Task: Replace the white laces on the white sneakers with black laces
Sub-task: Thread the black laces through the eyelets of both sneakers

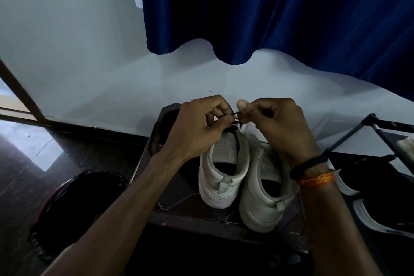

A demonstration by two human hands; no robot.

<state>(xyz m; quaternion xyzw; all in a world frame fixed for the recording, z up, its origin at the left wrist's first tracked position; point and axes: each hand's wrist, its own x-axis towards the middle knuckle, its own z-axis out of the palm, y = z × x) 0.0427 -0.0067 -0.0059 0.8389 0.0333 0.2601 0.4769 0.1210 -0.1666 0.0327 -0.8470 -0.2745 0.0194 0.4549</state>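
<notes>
Both hands pinch black lace above sneakers.

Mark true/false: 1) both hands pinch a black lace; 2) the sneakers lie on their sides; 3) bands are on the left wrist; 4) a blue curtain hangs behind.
1) True: the left hand and right hand pinch the black lace above the left sneaker.
2) False: both sneakers stand upright, side by side, heels toward the camera; the right sneaker sits nearer.
3) False: the bands are on the right wrist.
4) True: the blue curtain hangs behind.
</notes>
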